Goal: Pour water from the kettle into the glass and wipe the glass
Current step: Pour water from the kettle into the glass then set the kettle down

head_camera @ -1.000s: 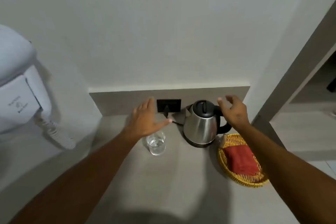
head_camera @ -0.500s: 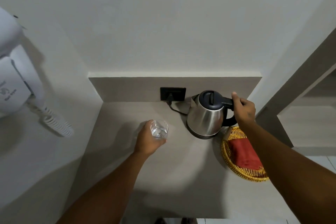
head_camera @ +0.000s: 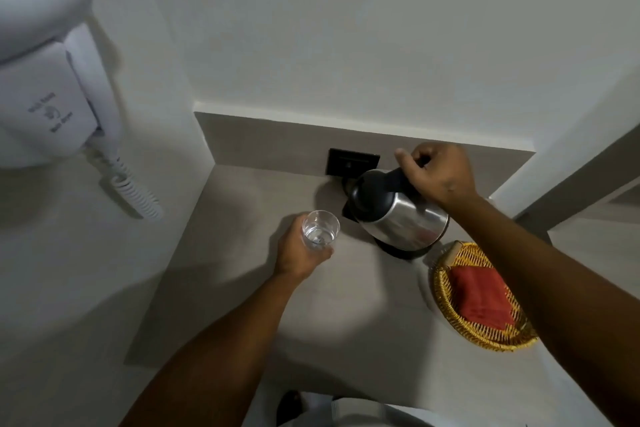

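Observation:
A steel kettle [head_camera: 401, 218] with a black lid tilts to the left, spout toward the glass, above its black base [head_camera: 398, 250]. My right hand [head_camera: 438, 175] grips its black handle from above. A clear glass [head_camera: 320, 229] holding a little water is held by my left hand [head_camera: 299, 251], just left of the spout. I see no water stream between them. A folded red cloth [head_camera: 481, 296] lies in a woven yellow basket [head_camera: 450, 315] on the right.
The grey counter [head_camera: 242, 288] sits in a corner between white walls. A black wall socket [head_camera: 351, 163] is behind the kettle. A white wall-mounted hair dryer [head_camera: 52, 94] with a coiled cord [head_camera: 135, 191] hangs at left. A doorway frame stands at right.
My right hand closed on the kettle handle, lifted it off its base and tilted it left. My left hand took the glass and holds it near the spout.

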